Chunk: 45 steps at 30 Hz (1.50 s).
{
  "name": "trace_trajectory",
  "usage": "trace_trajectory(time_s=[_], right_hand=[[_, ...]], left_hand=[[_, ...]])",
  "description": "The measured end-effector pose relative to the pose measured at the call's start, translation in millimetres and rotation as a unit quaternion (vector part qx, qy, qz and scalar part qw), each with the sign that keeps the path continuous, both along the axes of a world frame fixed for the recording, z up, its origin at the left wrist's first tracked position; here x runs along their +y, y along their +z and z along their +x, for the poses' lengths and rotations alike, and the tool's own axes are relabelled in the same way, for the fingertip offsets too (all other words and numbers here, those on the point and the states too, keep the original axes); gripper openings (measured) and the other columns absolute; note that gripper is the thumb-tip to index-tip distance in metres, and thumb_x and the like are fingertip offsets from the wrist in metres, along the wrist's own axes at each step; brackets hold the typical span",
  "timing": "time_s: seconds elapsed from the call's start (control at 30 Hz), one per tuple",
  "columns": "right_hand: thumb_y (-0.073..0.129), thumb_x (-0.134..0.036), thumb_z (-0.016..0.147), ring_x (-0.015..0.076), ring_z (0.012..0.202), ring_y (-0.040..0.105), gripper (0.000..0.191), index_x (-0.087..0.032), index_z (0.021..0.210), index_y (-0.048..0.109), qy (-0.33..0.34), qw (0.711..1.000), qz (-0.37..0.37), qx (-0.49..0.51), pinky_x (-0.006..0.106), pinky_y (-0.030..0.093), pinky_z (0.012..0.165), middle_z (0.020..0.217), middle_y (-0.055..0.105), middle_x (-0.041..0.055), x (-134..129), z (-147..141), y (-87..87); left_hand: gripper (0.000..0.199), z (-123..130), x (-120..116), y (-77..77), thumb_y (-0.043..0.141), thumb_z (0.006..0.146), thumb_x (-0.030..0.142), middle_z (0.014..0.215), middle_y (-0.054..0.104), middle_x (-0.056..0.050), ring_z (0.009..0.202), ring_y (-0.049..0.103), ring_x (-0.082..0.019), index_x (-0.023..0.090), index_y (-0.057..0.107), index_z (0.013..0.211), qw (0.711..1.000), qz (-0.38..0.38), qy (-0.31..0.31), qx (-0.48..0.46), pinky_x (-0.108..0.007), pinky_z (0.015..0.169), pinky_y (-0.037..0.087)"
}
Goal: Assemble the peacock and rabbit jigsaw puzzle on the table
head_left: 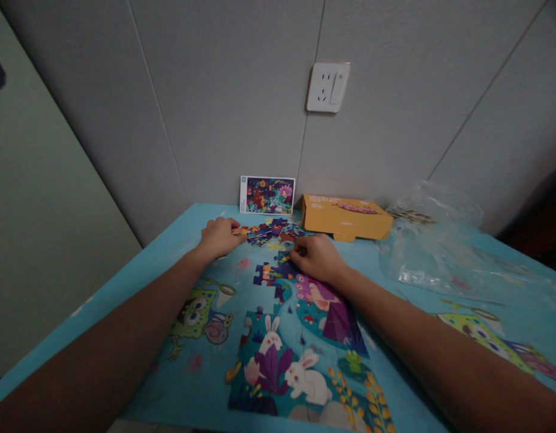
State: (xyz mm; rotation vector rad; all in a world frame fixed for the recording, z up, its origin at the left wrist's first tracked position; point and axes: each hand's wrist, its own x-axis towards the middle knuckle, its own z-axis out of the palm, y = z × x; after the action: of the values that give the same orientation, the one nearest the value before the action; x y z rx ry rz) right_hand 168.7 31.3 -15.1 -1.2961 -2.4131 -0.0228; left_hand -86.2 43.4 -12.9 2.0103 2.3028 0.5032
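Observation:
A partly joined jigsaw puzzle (305, 355) with white rabbits, a frog and purple leaves lies on the blue tablecloth. My right hand (318, 255) is at its far edge, fingertips pinched on a puzzle piece (284, 257) that they partly cover. Farther left, my left hand (220, 236) rests at the near-left side of a heap of loose puzzle pieces (271, 230). Its thumb and index finger are apart, with an orange piece showing by the fingertips. Left of the joined part, a small group of pieces (265, 273) with a figure on it sticks out.
A picture card (267, 195) of the puzzle leans against the wall. Beside it lies a yellow box (347, 218), and crumpled clear plastic bags (422, 258) spread at the right. The tablecloth (178, 231) carries cartoon prints. A wall socket (328, 88) is above.

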Motion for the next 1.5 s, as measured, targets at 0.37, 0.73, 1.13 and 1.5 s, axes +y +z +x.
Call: trace_trajectory(time_s=[0.37,0.73,1.13,1.5], right_hand=[[0.053,-0.043,0.085,0.03,0.099,0.058,0.035,-0.018,0.104,0.069,-0.198,0.979,0.047,0.026,0.038,0.039,0.081,0.102,0.068,0.0136,6,10,1.3],[0.056,-0.057,0.082,0.0328,0.101,0.056,0.046,-0.018,0.104,0.069,-0.218,0.975,-0.006,-0.028,0.043,0.039,0.082,0.102,0.065,0.0147,11,12,-3.1],[0.055,-0.036,0.086,0.0173,0.067,0.059,0.023,-0.017,0.089,0.066,-0.096,0.973,0.07,0.198,0.028,0.04,0.064,0.075,0.068,0.0054,7,10,3.1],[0.063,-0.045,0.079,0.0122,0.063,0.052,0.027,-0.019,0.079,0.054,0.116,0.867,-0.172,0.453,0.025,0.044,0.061,0.071,0.057,-0.0012,1,-6,-8.2]], left_hand=[[0.055,13,-11,8.2,0.064,0.072,0.026,0.115,0.058,-0.013,0.106,0.056,-0.026,0.012,0.055,0.125,0.951,0.264,-0.152,-0.057,-0.041,0.096,0.045],[0.051,30,-22,6.2,0.055,0.079,0.016,0.118,0.054,-0.011,0.11,0.055,-0.022,0.016,0.048,0.129,0.895,0.241,-0.369,-0.071,-0.037,0.097,0.046],[0.06,30,-21,6.2,0.056,0.076,0.012,0.119,0.052,-0.011,0.112,0.053,-0.023,0.016,0.043,0.134,0.891,0.214,-0.391,-0.082,-0.039,0.099,0.045],[0.057,53,-40,10.9,0.058,0.083,0.018,0.127,0.054,-0.013,0.117,0.053,-0.024,0.019,0.041,0.137,0.837,0.253,-0.462,-0.15,-0.041,0.1,0.046]])
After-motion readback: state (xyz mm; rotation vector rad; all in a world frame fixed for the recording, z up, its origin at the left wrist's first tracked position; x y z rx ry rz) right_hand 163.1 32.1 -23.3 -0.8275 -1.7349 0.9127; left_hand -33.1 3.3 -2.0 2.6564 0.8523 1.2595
